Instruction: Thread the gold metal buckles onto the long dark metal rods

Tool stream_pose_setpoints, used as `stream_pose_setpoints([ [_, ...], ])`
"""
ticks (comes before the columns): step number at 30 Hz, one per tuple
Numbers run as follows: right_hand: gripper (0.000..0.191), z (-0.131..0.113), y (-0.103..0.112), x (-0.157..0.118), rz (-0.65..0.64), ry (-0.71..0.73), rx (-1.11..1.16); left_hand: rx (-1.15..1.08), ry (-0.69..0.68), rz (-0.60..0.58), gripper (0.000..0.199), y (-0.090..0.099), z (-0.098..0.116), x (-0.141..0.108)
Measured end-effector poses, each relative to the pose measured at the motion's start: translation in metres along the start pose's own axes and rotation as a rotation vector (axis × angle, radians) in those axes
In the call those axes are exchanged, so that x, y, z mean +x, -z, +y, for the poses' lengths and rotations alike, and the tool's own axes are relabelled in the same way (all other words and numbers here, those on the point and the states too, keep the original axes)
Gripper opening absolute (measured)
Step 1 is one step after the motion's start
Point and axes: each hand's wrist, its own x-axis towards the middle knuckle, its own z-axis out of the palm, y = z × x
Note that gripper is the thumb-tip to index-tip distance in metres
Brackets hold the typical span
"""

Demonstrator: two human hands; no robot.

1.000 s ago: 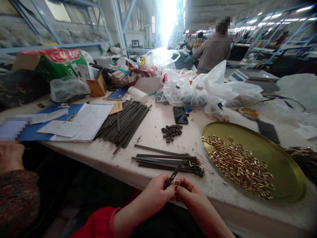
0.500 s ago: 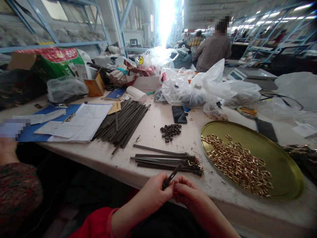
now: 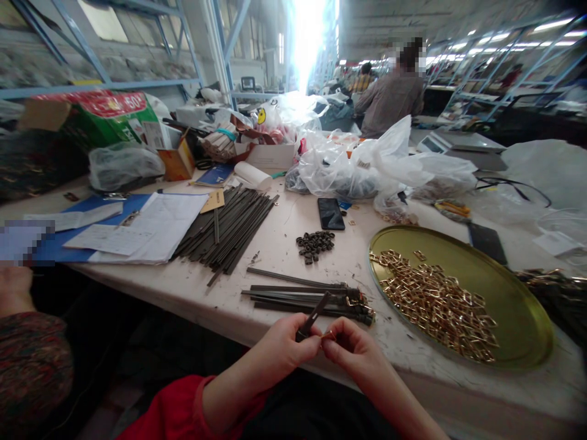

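Note:
My left hand [image 3: 285, 343] is closed on a dark strap [image 3: 315, 315], whose slotted end sticks up past the thumb and fingers. Just beside it, my right hand [image 3: 352, 347] pinches a small gold buckle [image 3: 328, 335] between thumb and fingertips. The fingertips of both hands nearly meet at the buckle; whether the strap passes through it I cannot tell. Beyond them on the table lie several straps with gold buckles [image 3: 302, 289] at their right ends. A round gold-coloured tray [image 3: 518, 305] to the right holds a heap of gold buckles [image 3: 435, 299].
A pile of small dark loops [image 3: 315, 245] lies behind the buckled straps, near a phone [image 3: 331, 214]. Loose dark strips [image 3: 229, 226] are stacked left of centre beside a clipboard with papers [image 3: 151, 226]. Plastic bags [image 3: 348, 165] crowd the back. Another person's arm [image 3: 32, 348] is at far left.
The buckle has turned between my right fingertips and now appears more edge-on. Both hands stay close together, with the strap's end tipped slightly left. The view has shifted a little.

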Motion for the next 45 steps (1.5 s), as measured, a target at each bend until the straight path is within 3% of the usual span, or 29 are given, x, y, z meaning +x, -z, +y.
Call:
stream_pose_setpoints([
  [5,0.029,0.0,-0.012,-0.007,0.051,-0.146,0.269,-0.032,-0.009,0.054,0.015,-0.004,-0.003,0.0],
  [8,0.026,0.001,-0.015,-0.012,0.031,-0.19,0.334,-0.105,-0.002,0.006,0.019,-0.003,-0.006,0.0],
  [11,0.029,-0.001,-0.011,-0.012,-0.027,-0.164,0.144,-0.12,0.019,-0.049,0.018,0.001,-0.006,-0.001],
  [15,0.029,-0.004,-0.003,-0.007,-0.088,-0.023,-0.052,-0.11,0.02,-0.11,0.014,0.006,-0.003,0.001],
  [26,0.032,0.007,-0.011,-0.001,0.02,-0.02,-0.056,-0.129,0.025,-0.045,0.015,0.0,-0.009,0.01],
  [34,0.027,0.009,-0.012,-0.003,0.042,0.096,-0.278,-0.018,0.008,0.044,0.019,-0.004,-0.012,0.012],
  [40,0.028,0.01,-0.011,-0.006,0.009,0.118,-0.397,-0.103,0.004,0.005,0.019,-0.003,-0.01,0.008],
  [45,0.013,0.007,-0.007,-0.007,-0.001,0.231,-0.456,-0.104,0.006,-0.058,0.018,0.003,-0.008,0.003],
])
